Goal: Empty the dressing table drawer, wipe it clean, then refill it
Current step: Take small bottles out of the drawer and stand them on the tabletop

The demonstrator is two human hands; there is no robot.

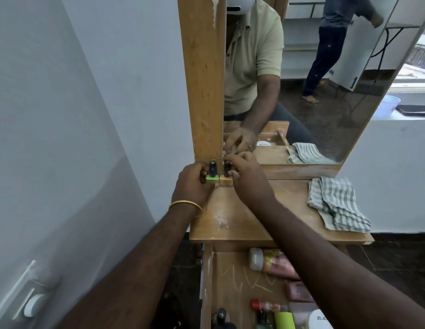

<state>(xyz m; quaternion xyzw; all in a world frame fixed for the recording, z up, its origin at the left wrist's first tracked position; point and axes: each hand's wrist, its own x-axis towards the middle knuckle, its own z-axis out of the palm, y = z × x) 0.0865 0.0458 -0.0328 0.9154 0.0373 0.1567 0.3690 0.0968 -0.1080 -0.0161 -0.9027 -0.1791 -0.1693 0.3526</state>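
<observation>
Two small nail polish bottles with black caps stand side by side at the back left of the wooden tabletop (249,224), against the mirror frame. My left hand (192,184) grips the green bottle (45,173). My right hand (247,176) pinches the yellow bottle (60,175) next to it. The open drawer (230,281) below the tabletop holds a pink bottle with a white cap (273,261), a green tube (284,320), a white jar (321,319) and other small cosmetics, partly hidden by my right arm.
A folded checked cloth (337,205) lies on the right side of the tabletop. The mirror (301,79) stands behind, showing my reflection and another person in the room. A grey wall (88,115) with a socket (33,302) is on the left.
</observation>
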